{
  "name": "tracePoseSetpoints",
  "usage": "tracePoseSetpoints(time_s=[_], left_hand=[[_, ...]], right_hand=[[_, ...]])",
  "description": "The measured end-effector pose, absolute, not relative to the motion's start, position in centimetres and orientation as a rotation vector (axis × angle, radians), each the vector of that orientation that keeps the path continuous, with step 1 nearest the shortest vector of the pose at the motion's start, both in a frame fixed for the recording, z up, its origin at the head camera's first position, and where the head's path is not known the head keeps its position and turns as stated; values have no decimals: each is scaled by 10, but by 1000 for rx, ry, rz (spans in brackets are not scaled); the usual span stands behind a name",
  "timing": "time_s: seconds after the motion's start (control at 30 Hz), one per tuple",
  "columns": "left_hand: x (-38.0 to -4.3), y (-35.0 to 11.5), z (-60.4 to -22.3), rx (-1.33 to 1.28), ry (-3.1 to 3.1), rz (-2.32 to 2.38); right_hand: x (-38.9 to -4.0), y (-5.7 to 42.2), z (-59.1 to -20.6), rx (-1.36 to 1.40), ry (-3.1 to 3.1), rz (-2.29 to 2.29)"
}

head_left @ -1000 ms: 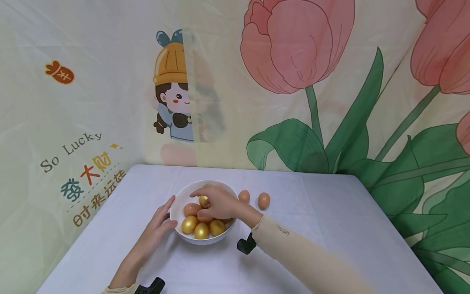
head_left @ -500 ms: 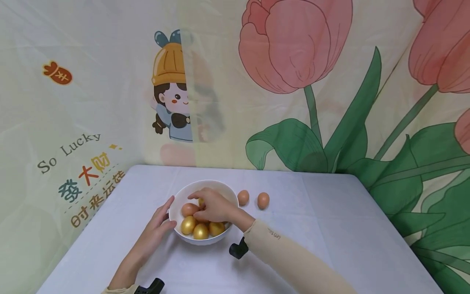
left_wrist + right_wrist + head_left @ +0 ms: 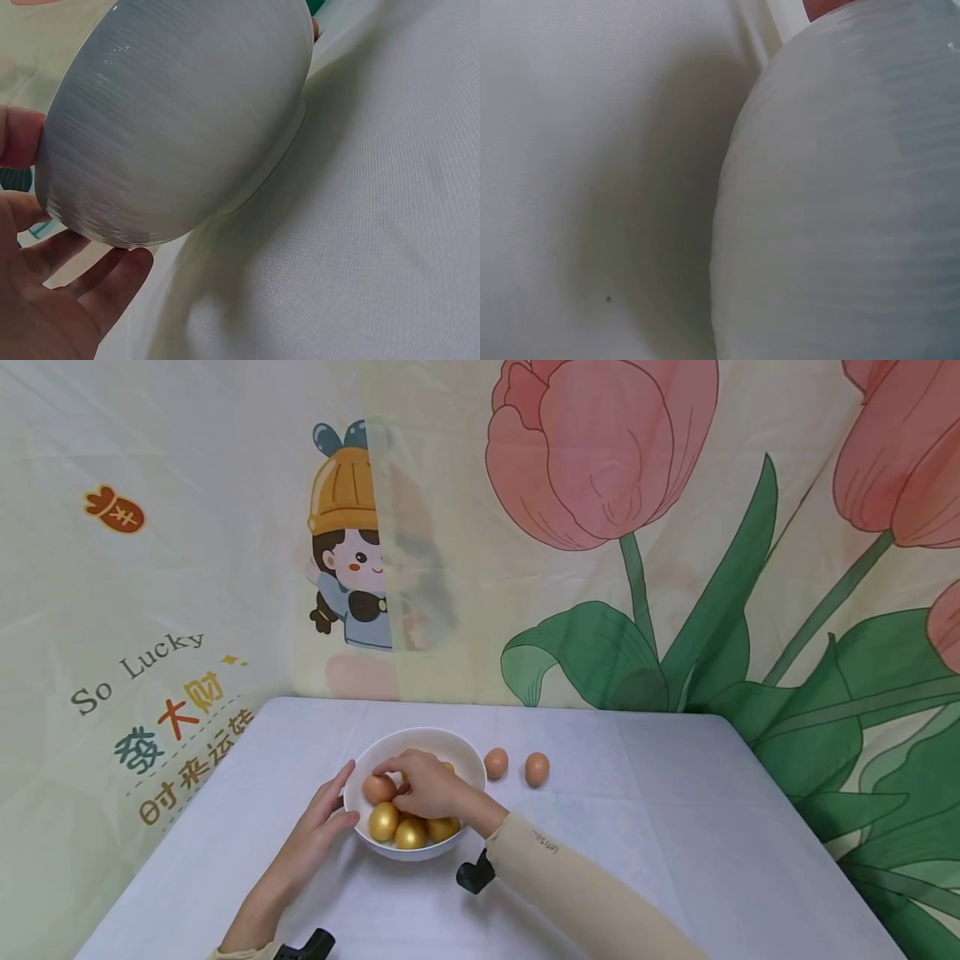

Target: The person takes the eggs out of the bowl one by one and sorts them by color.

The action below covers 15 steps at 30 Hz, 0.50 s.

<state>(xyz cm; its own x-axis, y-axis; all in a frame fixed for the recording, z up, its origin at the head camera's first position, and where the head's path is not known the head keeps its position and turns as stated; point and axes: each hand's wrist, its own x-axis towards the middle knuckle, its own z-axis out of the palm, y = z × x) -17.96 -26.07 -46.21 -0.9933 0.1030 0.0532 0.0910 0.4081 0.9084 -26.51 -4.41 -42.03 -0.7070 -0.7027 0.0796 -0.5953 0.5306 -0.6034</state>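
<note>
Egg [image 3: 378, 790], probably slick and fragile, is requiring a light side pinch, left hand [image 3: 320, 818] bracing bowl [image 3: 412, 855] with fingers extended, grasp of right hand [image 3: 430, 787] being indiscernible.

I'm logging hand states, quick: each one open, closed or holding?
Left hand: open, against the bowl's outside.
Right hand: at a brown egg; grip cannot be told.

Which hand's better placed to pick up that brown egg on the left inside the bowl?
Probably the right hand: it's in the bowl, fingers beside the brown egg. The left hand is outside, against the bowl's wall.
</note>
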Motion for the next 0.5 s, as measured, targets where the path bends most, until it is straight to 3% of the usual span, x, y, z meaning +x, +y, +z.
tracePoseSetpoints(time_s=[0.5], left_hand=[[-178, -260, -460, 183, 2614, 1699]], right_hand=[[-267, -53, -426, -1200, 2633, -823]])
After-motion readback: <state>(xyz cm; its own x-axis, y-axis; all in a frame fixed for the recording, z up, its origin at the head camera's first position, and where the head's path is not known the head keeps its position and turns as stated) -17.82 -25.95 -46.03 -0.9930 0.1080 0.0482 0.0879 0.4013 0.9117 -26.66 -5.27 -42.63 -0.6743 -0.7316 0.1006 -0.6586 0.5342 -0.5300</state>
